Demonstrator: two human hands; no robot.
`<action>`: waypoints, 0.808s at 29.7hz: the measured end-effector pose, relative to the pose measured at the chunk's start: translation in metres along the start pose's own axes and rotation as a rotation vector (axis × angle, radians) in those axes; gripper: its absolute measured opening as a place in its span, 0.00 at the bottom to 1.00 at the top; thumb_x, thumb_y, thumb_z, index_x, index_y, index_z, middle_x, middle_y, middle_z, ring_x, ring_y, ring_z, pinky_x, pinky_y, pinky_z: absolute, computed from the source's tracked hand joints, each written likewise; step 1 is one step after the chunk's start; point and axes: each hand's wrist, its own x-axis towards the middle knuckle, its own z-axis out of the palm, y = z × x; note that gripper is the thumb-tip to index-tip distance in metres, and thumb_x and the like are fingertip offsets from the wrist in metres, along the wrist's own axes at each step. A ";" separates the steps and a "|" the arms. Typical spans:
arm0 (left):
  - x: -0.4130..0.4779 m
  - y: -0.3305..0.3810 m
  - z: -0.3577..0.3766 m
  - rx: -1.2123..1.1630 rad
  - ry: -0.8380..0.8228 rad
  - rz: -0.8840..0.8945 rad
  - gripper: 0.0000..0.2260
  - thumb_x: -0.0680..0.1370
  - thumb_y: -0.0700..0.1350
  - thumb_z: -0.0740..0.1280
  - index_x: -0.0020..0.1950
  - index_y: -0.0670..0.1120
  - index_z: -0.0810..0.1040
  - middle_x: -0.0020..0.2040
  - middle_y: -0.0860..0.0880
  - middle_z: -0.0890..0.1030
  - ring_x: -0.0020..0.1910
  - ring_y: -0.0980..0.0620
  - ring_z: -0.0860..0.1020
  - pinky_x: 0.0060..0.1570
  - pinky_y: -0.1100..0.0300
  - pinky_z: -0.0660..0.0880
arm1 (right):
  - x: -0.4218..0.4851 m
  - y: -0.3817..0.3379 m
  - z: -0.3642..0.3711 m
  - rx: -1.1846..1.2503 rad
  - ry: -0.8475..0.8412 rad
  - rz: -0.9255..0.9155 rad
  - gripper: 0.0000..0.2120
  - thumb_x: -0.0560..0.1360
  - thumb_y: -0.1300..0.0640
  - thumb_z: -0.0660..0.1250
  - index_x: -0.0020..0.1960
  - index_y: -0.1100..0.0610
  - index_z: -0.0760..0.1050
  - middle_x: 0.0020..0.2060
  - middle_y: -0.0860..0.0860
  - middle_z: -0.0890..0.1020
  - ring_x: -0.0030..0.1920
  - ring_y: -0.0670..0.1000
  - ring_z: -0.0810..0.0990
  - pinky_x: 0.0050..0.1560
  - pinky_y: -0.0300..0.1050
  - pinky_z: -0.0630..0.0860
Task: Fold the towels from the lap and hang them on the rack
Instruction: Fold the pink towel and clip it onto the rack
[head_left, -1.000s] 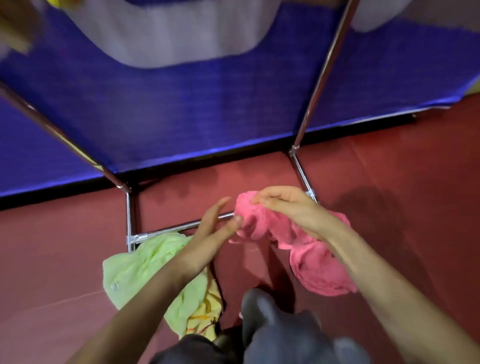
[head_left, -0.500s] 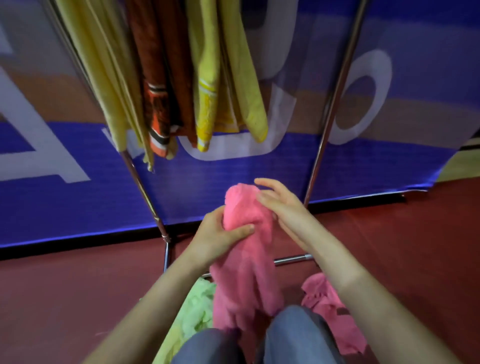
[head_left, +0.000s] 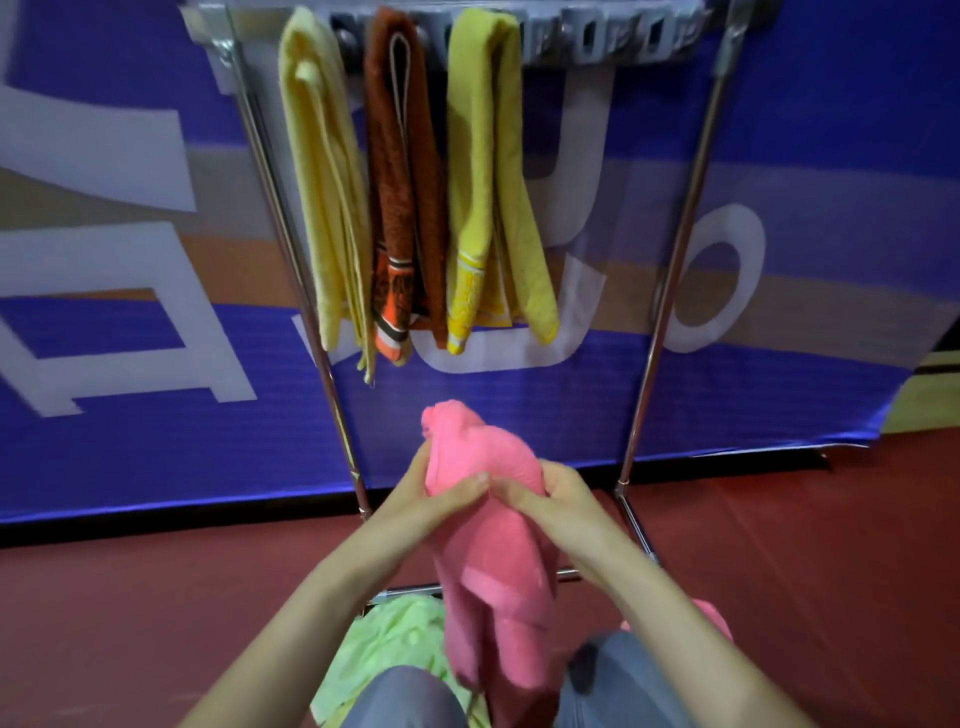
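At the bottom edge, two knees in grey trousers (head_left: 410, 699) frame the view. A light green towel (head_left: 387, 644) lies crumpled just beside the left knee, and a bit of another pink cloth (head_left: 714, 618) shows beyond the right knee, mostly hidden by the right forearm.

Between the knees hangs a pink towel (head_left: 488, 545), held up in front of the body with its lower end drooping down to the lap. The left hand (head_left: 431, 499) grips it from the left, thumb across the front and fingers wrapped behind. The right hand (head_left: 561, 499) grips it from the right at the same height, fingers curled into the cloth. The two thumbs nearly meet, and the top of the towel bunches above both hands.

Beyond lies a dark red floor (head_left: 156, 597), on which the metal rack (head_left: 666, 291) stands. From its top bar hang three folded towels side by side: a pale yellow towel (head_left: 322, 182), a rust-brown towel (head_left: 400, 182) with an orange striped end, and a mustard yellow towel (head_left: 478, 156). A row of grey clips (head_left: 613, 36) fills the bar to their right. A blue banner (head_left: 156, 415) with large white letters stands behind the rack.
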 end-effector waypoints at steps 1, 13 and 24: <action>-0.006 0.000 0.000 -0.004 -0.046 -0.001 0.27 0.62 0.51 0.72 0.59 0.52 0.71 0.53 0.54 0.82 0.53 0.57 0.80 0.49 0.65 0.78 | 0.001 -0.008 0.001 -0.007 0.014 -0.018 0.03 0.71 0.61 0.67 0.39 0.55 0.78 0.28 0.44 0.82 0.32 0.40 0.78 0.36 0.34 0.76; -0.034 0.003 0.005 0.138 0.135 -0.038 0.16 0.68 0.35 0.72 0.54 0.38 0.77 0.51 0.40 0.82 0.47 0.46 0.81 0.48 0.57 0.79 | -0.033 -0.015 0.011 -0.078 0.137 0.002 0.16 0.74 0.57 0.65 0.60 0.51 0.67 0.54 0.49 0.74 0.49 0.42 0.75 0.48 0.31 0.74; -0.053 0.002 0.001 -0.069 0.223 -0.079 0.17 0.68 0.36 0.72 0.56 0.42 0.76 0.50 0.43 0.83 0.48 0.46 0.82 0.45 0.56 0.80 | -0.070 0.022 0.034 -0.535 0.198 -0.529 0.17 0.62 0.41 0.69 0.50 0.37 0.72 0.66 0.37 0.61 0.67 0.37 0.62 0.67 0.28 0.57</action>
